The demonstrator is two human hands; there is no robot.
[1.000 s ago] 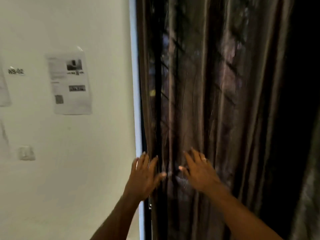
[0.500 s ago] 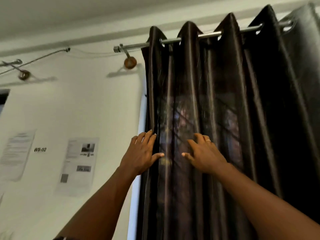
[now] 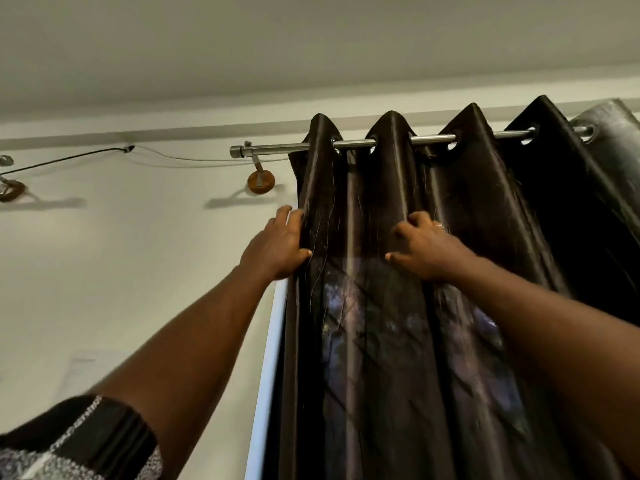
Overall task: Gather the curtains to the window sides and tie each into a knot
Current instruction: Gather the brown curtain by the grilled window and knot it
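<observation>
A dark brown shiny curtain [image 3: 388, 358] hangs in folds by eyelets from a metal rod [image 3: 273, 150] near the ceiling. Both my arms reach up to it. My left hand [image 3: 277, 247] grips the curtain's left edge, fingers behind the fabric and thumb on the front. My right hand [image 3: 422, 247] lies on a fold further right, its fingers curled into the cloth and a ring on one finger. Faint light shows through the fabric below my hands.
A white window frame [image 3: 270, 375] runs down beside the curtain's left edge. A round wooden bracket [image 3: 260, 181] fixes the rod to the pale wall. A thin cable [image 3: 69, 157] runs along the wall to a second bracket [image 3: 10, 190] at far left.
My view has tilted up from the lower curtain to the rod. Both hands have risen along the curtain, and their flat fingers have closed onto the fabric.
</observation>
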